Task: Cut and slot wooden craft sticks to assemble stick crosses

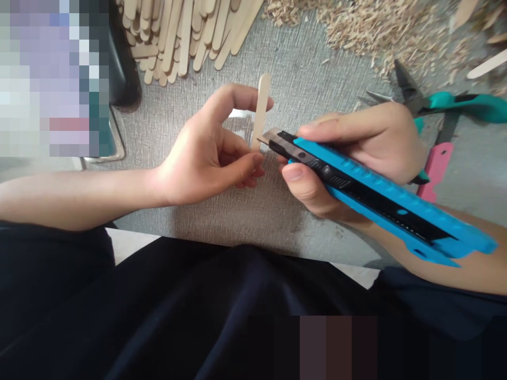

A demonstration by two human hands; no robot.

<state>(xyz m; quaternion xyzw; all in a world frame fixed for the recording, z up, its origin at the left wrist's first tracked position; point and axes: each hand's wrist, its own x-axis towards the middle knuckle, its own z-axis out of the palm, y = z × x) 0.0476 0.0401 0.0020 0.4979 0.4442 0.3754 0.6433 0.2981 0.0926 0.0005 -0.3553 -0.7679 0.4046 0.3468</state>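
A single wooden craft stick (261, 108) stands nearly upright in the view, held by my left hand (214, 140). The thumb and lower fingers pinch its near end, while the index finger reaches behind its upper part. My right hand (348, 153) grips a blue and black utility knife (356, 184). Its short blade points left and meets or nearly meets the stick just above my left thumb; whether it touches I cannot tell. The knife's handle runs back over my right wrist.
Many craft sticks (178, 37) lie heaped at the back left beside a black object (123, 58). Wood shavings (368, 31) cover the back right. Teal-handled pliers (451, 103) and a pink-handled tool (435, 166) lie right of my right hand. Another stick (487, 64) lies at the right edge.
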